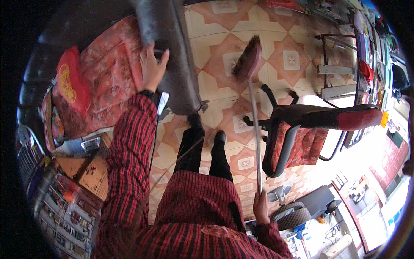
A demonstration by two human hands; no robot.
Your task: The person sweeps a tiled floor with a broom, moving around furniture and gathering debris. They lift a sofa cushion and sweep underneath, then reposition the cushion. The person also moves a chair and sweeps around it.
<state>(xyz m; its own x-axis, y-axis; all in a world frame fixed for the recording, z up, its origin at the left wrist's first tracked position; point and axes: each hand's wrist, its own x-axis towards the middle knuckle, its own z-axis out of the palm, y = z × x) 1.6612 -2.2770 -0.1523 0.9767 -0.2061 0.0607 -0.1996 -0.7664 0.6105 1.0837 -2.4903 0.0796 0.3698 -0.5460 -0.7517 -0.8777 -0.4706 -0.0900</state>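
Observation:
My right hand [261, 207], low and to the right of my body, grips the metal handle [256, 129] of a broom. Its head [249, 60], with dark bristles, is above the patterned tile floor and slightly blurred. My left hand [152, 68] is stretched out with its fingers apart, holding nothing I can see. It is by the inner side of a dark sofa armrest [179, 64], over the edge of a red patterned seat cover [106, 74]. Whether the fingertips touch the armrest, I cannot tell.
A red cushion [74, 87] with a yellow emblem lies on the sofa. Right of the broom handle stands a swivel chair [291, 139] with a red seat. Beyond it are a metal-framed rack [338, 69] and a loaded shelf. A wooden box [93, 178] is at lower left.

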